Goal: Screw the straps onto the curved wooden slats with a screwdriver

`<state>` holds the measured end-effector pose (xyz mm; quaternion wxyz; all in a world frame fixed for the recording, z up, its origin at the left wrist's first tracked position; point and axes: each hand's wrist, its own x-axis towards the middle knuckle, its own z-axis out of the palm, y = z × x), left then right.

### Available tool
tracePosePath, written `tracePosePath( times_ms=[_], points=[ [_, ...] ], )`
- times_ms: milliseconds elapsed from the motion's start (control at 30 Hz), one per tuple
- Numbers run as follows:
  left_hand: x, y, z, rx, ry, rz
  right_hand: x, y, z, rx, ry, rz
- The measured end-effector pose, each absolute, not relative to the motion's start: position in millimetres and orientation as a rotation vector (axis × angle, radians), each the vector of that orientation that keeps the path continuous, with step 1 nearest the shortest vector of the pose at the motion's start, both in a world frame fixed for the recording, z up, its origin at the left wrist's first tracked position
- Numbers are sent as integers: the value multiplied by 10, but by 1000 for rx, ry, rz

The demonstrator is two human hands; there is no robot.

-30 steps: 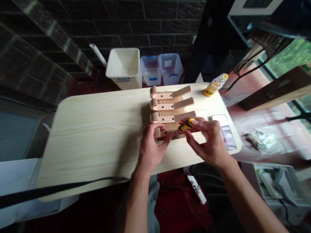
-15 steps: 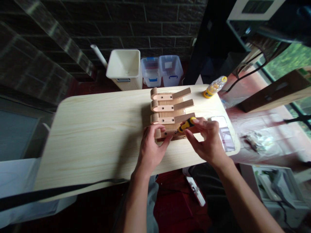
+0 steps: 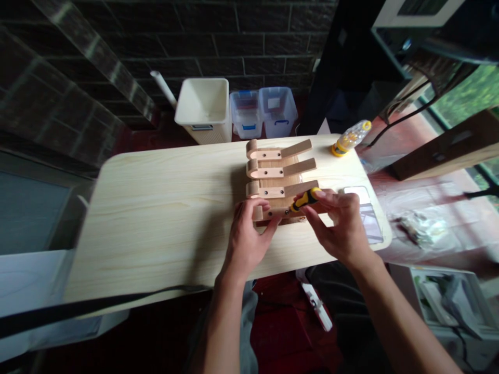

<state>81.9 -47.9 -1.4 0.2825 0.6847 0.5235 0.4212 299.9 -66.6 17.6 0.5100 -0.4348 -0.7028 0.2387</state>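
A wooden rack [image 3: 272,192] with several hook-ended slats lies on the pale table [image 3: 163,208]; dark screws show along the slats. My left hand [image 3: 251,234] grips the slat nearest me, thumb and fingers on either side of its curved end. My right hand [image 3: 335,218] is closed around a yellow-and-black screwdriver [image 3: 306,199]. The tip of the screwdriver points down-left at the right-hand screw [image 3: 287,211] of that same slat; whether it touches is too small to tell.
Toward the table's back right stands a clear bottle with yellow ends [image 3: 351,138]. A phone-like flat item [image 3: 368,221] lies at the right edge. Behind the table are a cream bin [image 3: 202,104] and two clear tubs [image 3: 277,109].
The whole view has shifted slightly, so the table and rack appear a little further right. Both hands keep their holds, and the screwdriver stays at the nearest slat.
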Motion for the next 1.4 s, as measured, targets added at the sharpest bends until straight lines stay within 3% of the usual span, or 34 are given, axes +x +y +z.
tracePosePath(
  times_ms=[367,733,1167,1400],
  points=[
    [821,-466,-10,1830,1396,1129,2934,-700,372,-1005,-1704,642],
    [823,-468,-21,1822,1413,1133,2979,-681,167,-1098,-1637,578],
    [826,-465,-29,1820,1402,1141,2953,-717,379,-1043,-1664,634],
    [823,-466,-36,1834,1398,1150,2984,-679,239,-1082,-1684,517]
  ],
)
